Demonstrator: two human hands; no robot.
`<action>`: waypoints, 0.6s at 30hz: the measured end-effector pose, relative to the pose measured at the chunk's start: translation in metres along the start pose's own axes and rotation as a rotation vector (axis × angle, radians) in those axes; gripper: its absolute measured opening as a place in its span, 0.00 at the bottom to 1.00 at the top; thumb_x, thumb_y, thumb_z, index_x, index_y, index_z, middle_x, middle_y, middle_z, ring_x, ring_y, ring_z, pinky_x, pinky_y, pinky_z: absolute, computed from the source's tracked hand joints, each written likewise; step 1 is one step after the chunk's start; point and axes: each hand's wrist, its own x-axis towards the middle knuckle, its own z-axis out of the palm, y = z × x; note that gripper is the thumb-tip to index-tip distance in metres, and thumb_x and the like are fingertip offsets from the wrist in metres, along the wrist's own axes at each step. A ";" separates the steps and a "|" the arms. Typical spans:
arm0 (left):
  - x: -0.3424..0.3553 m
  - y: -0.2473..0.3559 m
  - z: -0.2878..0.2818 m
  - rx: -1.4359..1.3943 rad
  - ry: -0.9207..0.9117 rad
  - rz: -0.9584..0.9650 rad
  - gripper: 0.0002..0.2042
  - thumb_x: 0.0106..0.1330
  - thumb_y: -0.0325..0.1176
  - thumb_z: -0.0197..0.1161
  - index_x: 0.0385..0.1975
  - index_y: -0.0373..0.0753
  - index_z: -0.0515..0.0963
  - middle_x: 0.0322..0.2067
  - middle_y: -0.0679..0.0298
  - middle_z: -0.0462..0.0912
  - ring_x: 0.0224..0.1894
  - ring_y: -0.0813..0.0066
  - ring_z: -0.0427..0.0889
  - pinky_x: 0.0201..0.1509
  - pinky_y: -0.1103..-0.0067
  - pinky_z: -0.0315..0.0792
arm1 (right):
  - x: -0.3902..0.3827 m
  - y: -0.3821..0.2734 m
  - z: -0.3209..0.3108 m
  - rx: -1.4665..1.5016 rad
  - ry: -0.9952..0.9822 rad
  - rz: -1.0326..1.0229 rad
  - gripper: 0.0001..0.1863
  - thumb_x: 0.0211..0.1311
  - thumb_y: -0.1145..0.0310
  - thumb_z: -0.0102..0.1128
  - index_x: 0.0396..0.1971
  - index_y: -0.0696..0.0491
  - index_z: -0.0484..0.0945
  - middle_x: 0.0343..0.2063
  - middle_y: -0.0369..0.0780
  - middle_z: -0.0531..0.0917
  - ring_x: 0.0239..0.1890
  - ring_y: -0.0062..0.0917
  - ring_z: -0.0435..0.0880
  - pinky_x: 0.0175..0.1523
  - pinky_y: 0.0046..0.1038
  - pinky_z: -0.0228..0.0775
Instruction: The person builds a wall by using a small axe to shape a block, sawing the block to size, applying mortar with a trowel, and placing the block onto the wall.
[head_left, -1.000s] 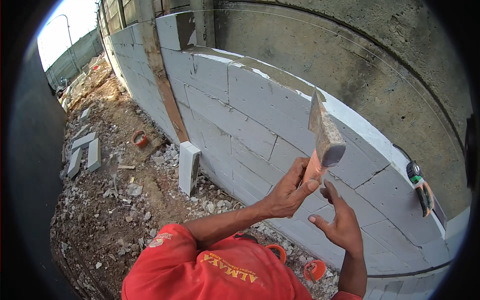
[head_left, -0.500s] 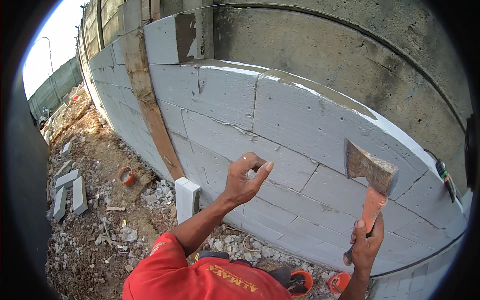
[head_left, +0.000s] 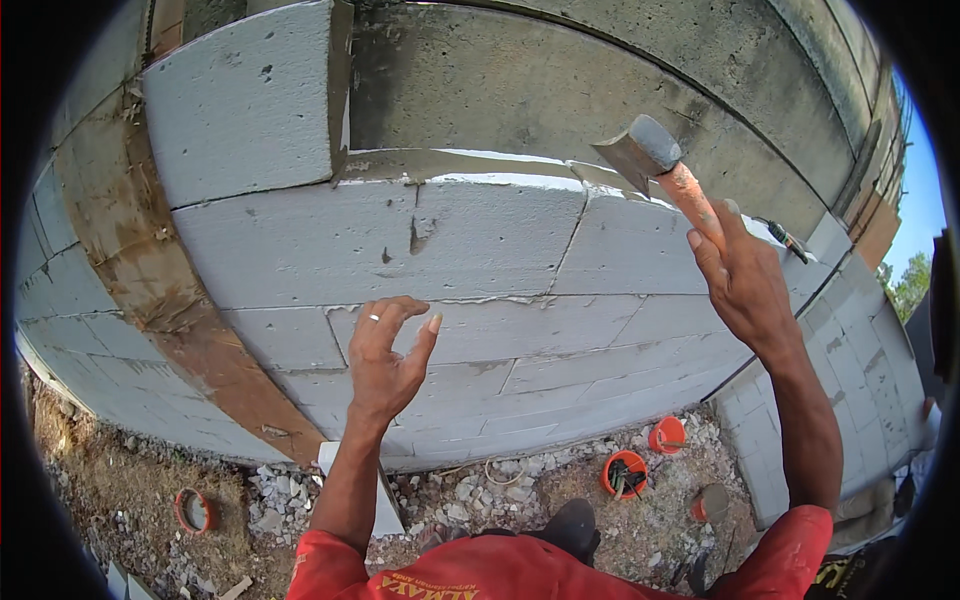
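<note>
The right hand (head_left: 745, 275) clamps the hatchet (head_left: 664, 160) by its handle (head_left: 692, 204), edge above the grip, presumably to spare skin; well apart, the empty left hand (head_left: 388, 355) hangs half-curled before the block wall (head_left: 480, 240).

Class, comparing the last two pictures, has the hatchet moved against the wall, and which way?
Yes, upward: the head of the hatchet showed below the top edge of the wall; now it shows mostly above.
</note>
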 end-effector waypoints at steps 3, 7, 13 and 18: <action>-0.039 -0.009 0.013 -0.238 -0.226 -0.190 0.07 0.62 0.30 0.69 0.35 0.34 0.82 0.35 0.58 0.85 0.38 0.65 0.81 0.45 0.72 0.74 | 0.010 -0.021 0.001 -0.170 -0.040 -0.095 0.21 0.69 0.61 0.60 0.55 0.57 0.72 0.34 0.50 0.84 0.33 0.43 0.85 0.39 0.41 0.74; -0.086 -0.021 0.034 -0.357 -0.327 -0.330 0.07 0.62 0.31 0.70 0.34 0.34 0.83 0.33 0.57 0.85 0.38 0.64 0.82 0.45 0.72 0.75 | 0.019 -0.050 0.016 -0.277 -0.043 -0.280 0.18 0.69 0.62 0.60 0.52 0.57 0.73 0.32 0.48 0.82 0.33 0.41 0.84 0.37 0.40 0.76; -0.100 -0.034 0.050 -0.484 -0.418 -0.370 0.09 0.62 0.35 0.71 0.35 0.37 0.84 0.34 0.58 0.86 0.39 0.60 0.82 0.44 0.68 0.75 | 0.030 -0.038 0.026 -0.538 -0.309 0.043 0.15 0.72 0.60 0.54 0.43 0.58 0.70 0.29 0.51 0.81 0.29 0.47 0.83 0.33 0.45 0.75; -0.050 -0.018 0.052 -0.332 -0.295 0.028 0.13 0.57 0.31 0.72 0.41 0.39 0.83 0.48 0.59 0.83 0.53 0.58 0.78 0.57 0.65 0.71 | 0.032 -0.064 0.025 -0.444 -0.215 -0.001 0.14 0.71 0.62 0.56 0.42 0.58 0.69 0.29 0.52 0.81 0.28 0.48 0.83 0.33 0.45 0.74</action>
